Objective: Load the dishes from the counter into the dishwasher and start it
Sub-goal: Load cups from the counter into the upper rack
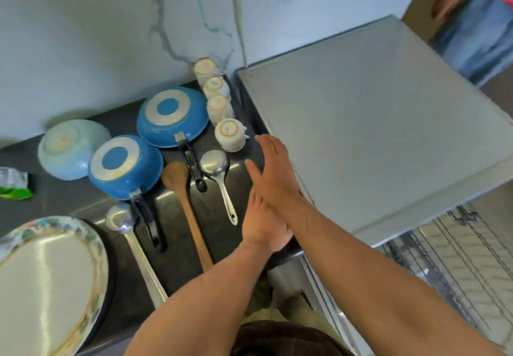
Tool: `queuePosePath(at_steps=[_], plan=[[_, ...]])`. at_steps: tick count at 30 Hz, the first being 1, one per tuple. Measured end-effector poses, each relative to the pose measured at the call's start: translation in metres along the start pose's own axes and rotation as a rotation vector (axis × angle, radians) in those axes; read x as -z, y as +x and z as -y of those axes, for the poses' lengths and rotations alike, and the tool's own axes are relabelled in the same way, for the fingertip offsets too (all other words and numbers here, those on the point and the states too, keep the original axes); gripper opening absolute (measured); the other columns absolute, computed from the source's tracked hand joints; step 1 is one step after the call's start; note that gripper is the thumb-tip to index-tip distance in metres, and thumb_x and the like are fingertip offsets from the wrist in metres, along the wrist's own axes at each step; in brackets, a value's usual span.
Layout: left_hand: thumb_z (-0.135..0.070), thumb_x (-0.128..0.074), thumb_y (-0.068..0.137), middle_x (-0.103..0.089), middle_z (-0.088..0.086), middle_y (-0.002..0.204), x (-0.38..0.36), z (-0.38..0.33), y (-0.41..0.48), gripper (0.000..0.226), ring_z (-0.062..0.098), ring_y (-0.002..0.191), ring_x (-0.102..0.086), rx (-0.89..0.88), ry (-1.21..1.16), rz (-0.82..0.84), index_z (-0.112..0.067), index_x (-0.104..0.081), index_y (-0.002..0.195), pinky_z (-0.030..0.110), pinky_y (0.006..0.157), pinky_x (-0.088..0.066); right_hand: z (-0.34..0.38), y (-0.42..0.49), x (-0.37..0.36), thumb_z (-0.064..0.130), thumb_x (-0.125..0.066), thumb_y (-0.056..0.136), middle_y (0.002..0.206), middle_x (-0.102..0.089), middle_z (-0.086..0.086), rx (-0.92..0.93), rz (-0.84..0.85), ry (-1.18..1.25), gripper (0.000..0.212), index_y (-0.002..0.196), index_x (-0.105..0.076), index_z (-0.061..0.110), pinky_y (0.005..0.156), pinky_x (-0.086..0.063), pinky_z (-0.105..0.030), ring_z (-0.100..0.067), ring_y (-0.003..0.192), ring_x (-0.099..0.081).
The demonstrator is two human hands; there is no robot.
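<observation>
Both empty, right grip lies flat across left grip, fingers straight. Just left of the right grip a cup sits upturned on the table, likely draining.

Head-worn wide-angle view, steeply down and close over the dark grey counter and, seemingly, a silver wire rack.

Four cups, two pans, perhaps two ladles
</observation>
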State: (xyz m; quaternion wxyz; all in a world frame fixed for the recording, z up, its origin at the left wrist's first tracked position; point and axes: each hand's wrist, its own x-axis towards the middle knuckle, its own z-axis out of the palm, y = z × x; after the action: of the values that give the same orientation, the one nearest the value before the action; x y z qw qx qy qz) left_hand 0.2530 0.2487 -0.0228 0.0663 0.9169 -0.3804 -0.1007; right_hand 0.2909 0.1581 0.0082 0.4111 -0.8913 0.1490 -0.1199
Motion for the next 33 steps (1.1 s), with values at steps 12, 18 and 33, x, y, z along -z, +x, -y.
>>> queuePosePath(at_steps=[12,18,33], plan=[[-0.05,-0.026,0.091,-0.039,0.013,0.157,0.002,0.002,-0.001,0.073,0.03,0.151,-0.026,-0.036,-0.075,-0.05,-0.014,-0.016,0.153,0.051,0.123,-0.016,0.013,0.075,-0.049,0.038,-0.081,0.081,0.14,-0.047,-0.003,0.032,0.058,-0.105,0.08,0.145,-0.037,0.017,0.102,-0.049,-0.04,-0.02,0.127,-0.048],[-0.052,-0.012,0.089,-0.026,0.013,0.163,0.009,-0.003,-0.002,0.081,0.03,0.154,-0.012,-0.03,-0.114,0.019,-0.012,-0.02,0.158,0.046,0.124,0.003,0.01,0.053,-0.03,0.036,-0.08,0.082,0.14,-0.047,-0.001,0.025,-0.04,-0.043,0.08,0.146,-0.036,0.019,0.103,-0.048,-0.032,-0.017,0.127,-0.048],[-0.038,-0.043,0.094,-0.025,0.018,0.163,-0.013,-0.077,-0.02,0.069,0.033,0.152,-0.019,-0.363,0.039,-0.058,-0.004,-0.033,0.153,0.051,0.123,-0.019,-0.062,-0.178,0.099,0.023,-0.082,0.073,0.138,-0.048,-0.011,-0.156,-0.593,-0.045,0.077,0.138,-0.045,0.005,0.096,-0.053,-0.044,-0.026,0.126,-0.051]])
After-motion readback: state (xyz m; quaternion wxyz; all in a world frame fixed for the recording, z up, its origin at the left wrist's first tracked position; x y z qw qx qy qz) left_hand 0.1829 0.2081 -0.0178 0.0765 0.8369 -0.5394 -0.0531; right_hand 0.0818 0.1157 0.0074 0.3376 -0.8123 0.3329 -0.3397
